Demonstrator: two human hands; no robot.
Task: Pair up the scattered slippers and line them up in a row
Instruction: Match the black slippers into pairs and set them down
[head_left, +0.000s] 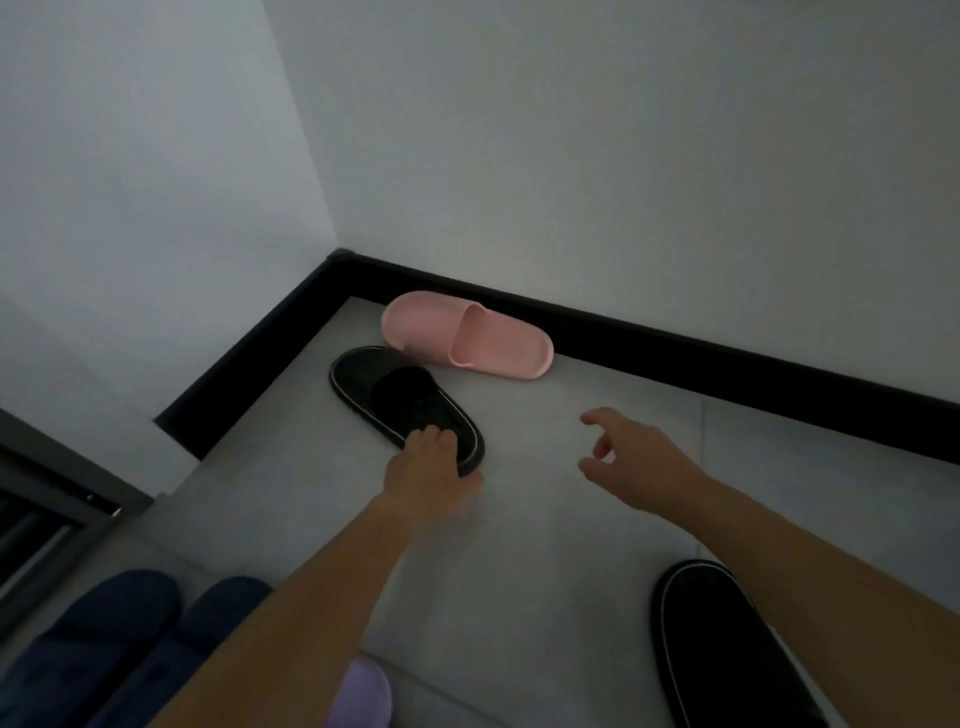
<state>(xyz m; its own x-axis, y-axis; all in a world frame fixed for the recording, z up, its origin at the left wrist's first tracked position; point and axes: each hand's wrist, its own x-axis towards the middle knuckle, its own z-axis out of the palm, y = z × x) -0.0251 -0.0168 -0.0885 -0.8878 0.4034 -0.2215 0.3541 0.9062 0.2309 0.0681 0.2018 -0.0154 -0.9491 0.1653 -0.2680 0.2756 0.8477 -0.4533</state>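
Note:
A black slipper with a white trim line (395, 400) lies on the grey floor near the corner. My left hand (428, 462) grips its heel end, fingers curled over the rim. A pink slipper (467, 335) lies just beyond it against the black skirting. My right hand (631, 457) hovers above the floor to the right, fingers loosely spread and holding nothing. A second black slipper (727, 644) lies at the lower right, partly under my right forearm. Two dark blue slippers (124, 639) sit side by side at the lower left. A lilac slipper (363, 696) peeks out beneath my left forearm.
White walls meet at a corner, edged by black skirting (727, 358). A dark door frame or rail (57, 493) stands at the left. Bare grey tile (545, 545) stretches between the two hands.

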